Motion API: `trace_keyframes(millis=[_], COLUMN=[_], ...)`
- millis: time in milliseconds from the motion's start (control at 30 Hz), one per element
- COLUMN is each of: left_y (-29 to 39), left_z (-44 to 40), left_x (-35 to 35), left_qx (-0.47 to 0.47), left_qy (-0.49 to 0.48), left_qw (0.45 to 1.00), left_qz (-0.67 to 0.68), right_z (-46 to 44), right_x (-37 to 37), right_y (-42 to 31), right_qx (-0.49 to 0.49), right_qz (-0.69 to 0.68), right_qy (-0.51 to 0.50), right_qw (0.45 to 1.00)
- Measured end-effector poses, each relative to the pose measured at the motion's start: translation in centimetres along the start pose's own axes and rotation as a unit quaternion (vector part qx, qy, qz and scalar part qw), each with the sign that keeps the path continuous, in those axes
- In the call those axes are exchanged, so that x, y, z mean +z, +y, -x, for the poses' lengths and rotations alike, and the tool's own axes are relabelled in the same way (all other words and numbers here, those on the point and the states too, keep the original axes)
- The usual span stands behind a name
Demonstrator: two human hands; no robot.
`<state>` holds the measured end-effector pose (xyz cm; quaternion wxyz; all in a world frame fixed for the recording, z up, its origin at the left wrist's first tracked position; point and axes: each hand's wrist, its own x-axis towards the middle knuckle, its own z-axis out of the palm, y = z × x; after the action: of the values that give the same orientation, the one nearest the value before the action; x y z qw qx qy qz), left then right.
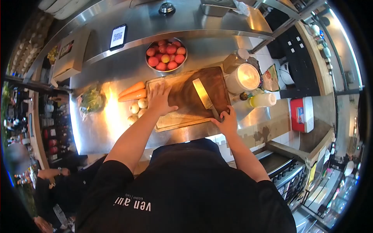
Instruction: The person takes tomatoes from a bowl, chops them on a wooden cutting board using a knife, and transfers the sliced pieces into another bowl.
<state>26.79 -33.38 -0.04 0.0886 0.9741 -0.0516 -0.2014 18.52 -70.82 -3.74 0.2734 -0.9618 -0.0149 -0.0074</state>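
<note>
A wooden cutting board [184,91] lies on the steel counter, with a large knife [202,93] on its right half, blade pointing away. My left hand [158,99] rests flat on the board's left part, fingers spread, holding nothing. At the board's lower right corner, my right hand [226,120] has its fingers around the knife's handle end. Carrots [133,92] and several onions [142,103] sit just left of the board. Behind it stands a metal bowl [166,71] full of tomatoes [171,49].
A bagged leafy vegetable [91,99] lies at the left. Jars and a white-lidded tub [248,77] stand at the right, near a squeeze bottle [263,100]. A raised steel shelf [155,33] holds a phone [118,37]. Another person [62,182] is at lower left.
</note>
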Motion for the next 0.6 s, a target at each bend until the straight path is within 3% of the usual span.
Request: trace_keyframes(millis=[400,467,500,533,567,600], left_y=[1.3,2.8,3.7,4.6,5.3,6.0], left_z=[1.6,2.6,3.0,3.3,3.6,4.1], left_x=[0.7,1.6,2.1,3.5,5.6,7.0], left_qx=[-0.029,-0.048,-0.054,-0.060,-0.070,-0.071], left_qy=[0.026,0.024,0.022,0.023,-0.042,-0.098], left_qw=[0.999,0.996,0.989,0.989,0.889,0.687], left_qz=[0.005,0.070,0.135,0.134,0.450,0.717], right_z=[-1.4,-2.1,-2.6,-3.2,-3.7,-4.1], right_x=[-3.5,-2.7,-3.1,-4.0,-4.3,-3.5], right_y=[-1.2,0.4,0.3,-0.5,-1.2,-1.6], right_qx=[-0.097,-0.076,-0.081,-0.081,-0.079,-0.082], right_qz=[0.157,-0.039,-0.041,-0.160,-0.276,-0.277], right_qy=[-0.104,-0.190,-0.194,-0.248,-0.301,-0.307], right_qw=[0.977,0.978,0.977,0.952,0.910,0.907])
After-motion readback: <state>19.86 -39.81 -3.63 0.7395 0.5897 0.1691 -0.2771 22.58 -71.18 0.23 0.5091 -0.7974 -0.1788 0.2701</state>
